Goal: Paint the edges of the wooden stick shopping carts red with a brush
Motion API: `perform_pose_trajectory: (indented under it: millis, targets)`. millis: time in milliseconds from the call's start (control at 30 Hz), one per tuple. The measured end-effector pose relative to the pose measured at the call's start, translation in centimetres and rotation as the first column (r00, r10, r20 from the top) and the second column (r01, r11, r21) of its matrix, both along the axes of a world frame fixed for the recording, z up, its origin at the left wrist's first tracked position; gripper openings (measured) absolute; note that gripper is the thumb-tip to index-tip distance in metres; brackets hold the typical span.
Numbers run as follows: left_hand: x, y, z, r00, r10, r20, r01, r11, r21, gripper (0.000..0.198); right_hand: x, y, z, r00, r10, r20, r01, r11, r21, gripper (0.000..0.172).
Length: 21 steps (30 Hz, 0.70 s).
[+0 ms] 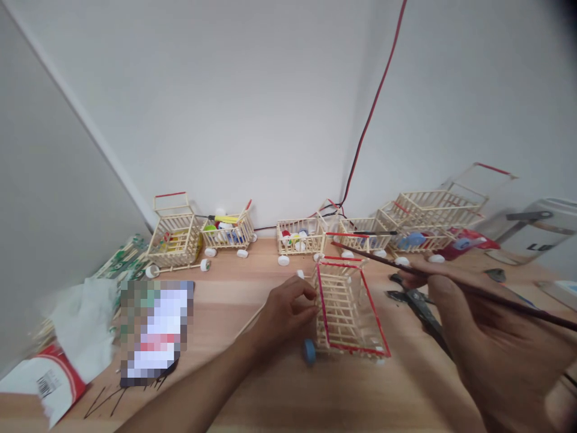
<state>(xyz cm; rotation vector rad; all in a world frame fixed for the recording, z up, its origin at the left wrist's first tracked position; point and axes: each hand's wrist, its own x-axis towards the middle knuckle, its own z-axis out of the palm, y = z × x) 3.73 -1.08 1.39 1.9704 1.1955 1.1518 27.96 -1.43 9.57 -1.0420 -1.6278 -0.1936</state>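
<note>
Head view: my left hand (pixel 286 316) pinches the stick cart (pixel 347 307) at mid-table; my right hand (pixel 496 343) grips a thin brush (pixel 383 260). Risk: a slack pinch lets the cart roll, marring its red trim (pixel 374 319).

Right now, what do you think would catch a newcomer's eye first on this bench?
The red-edged stick cart at front centre, held by the left hand, stands out first, with the right hand holding a long thin brush beside it. Behind, more carts line the wall.
</note>
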Motion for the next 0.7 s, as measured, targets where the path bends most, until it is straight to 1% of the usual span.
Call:
perform_pose_trajectory:
  millis: [100, 167, 267, 300, 400, 500, 700]
  targets:
    - [0.0, 0.0, 0.0, 1.000, -0.003, -0.002, 0.003, 1.000, 0.006, 0.011, -0.8, 0.1, -0.3, 0.999, -0.019, 0.037, 0.016, 0.997, 0.080, 0.020]
    - [0.0, 0.0, 0.0, 1.000, -0.002, -0.002, 0.002, 1.000, 0.011, 0.010, -1.3, 0.2, -0.5, 1.000, -0.016, 0.008, 0.015, 0.993, 0.114, 0.022]
    - [0.0, 0.0, 0.1, 1.000, 0.001, -0.005, -0.001, 1.000, 0.012, 0.010, -1.7, 0.5, -0.8, 0.999, 0.029, -0.040, -0.025, 0.996, 0.089, 0.027]
    - [-0.1, 0.0, 0.1, 1.000, 0.004, -0.008, -0.004, 1.000, 0.010, 0.009, -1.8, 0.6, -0.9, 0.999, 0.027, -0.039, -0.023, 0.995, 0.092, 0.027]
    - [-0.1, -0.1, 0.1, 1.000, 0.012, -0.018, -0.012, 1.000, -0.006, 0.008, -1.6, 0.9, -1.2, 0.999, -0.027, 0.034, 0.022, 0.993, 0.120, 0.028]
    - [-0.1, -0.1, 0.0, 1.000, 0.013, -0.018, -0.013, 1.000, -0.006, 0.009, -1.2, 0.9, -1.5, 0.995, -0.054, 0.083, 0.041, 0.987, 0.153, 0.026]
    - [0.0, 0.0, 0.0, 1.000, 0.012, -0.017, -0.012, 1.000, 0.015, 0.009, -0.8, 0.4, -1.5, 0.987, -0.027, 0.160, 0.004, 0.990, 0.140, 0.016]
